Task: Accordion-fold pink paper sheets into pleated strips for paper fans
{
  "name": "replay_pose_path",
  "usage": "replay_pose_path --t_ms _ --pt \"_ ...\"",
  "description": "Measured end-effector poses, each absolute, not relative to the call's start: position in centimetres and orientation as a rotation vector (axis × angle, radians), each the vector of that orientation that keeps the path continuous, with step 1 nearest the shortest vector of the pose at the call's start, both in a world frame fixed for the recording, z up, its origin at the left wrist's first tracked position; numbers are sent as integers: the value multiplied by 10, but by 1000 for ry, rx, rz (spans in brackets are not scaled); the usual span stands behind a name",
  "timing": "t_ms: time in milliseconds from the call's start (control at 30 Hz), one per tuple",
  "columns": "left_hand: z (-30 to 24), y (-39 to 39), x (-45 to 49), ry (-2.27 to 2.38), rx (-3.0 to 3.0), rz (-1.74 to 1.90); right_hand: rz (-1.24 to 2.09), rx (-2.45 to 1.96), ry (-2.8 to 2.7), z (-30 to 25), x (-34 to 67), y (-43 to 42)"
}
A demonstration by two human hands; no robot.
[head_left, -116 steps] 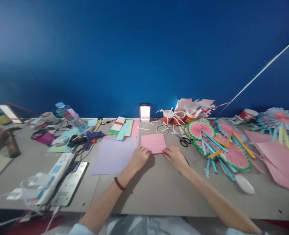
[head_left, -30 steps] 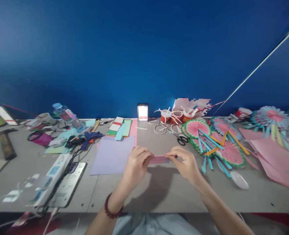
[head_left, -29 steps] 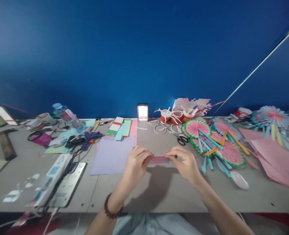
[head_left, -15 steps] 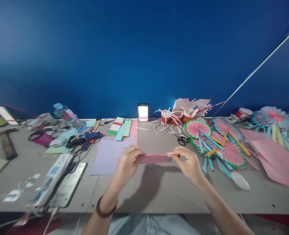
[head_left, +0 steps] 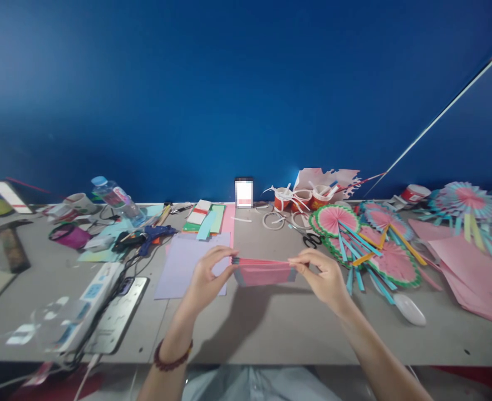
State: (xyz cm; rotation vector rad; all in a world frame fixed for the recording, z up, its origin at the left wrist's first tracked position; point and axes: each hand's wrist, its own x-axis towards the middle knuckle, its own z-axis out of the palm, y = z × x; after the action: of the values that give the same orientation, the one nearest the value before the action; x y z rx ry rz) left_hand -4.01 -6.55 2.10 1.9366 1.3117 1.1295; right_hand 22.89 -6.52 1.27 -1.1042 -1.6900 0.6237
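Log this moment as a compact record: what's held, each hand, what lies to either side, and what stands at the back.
Held: folded pink paper, several layers along its upper edge, greyish-blue at both ends
Left hand: pinching the paper's left end; beaded bracelet on the wrist
Right hand: pinching its right end
Left side: lavender sheet, partly behind the left hand; blue glue gun
Right side: black-handled scissors; paper fans
Back: upright screen, content blurred; blue wall
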Motion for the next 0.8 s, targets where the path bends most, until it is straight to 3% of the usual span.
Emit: replay_pose_path --t_ms 800 --pt "9 -61 -35 1420 2063 1252 554 -1115 -1649 2 225 -62"
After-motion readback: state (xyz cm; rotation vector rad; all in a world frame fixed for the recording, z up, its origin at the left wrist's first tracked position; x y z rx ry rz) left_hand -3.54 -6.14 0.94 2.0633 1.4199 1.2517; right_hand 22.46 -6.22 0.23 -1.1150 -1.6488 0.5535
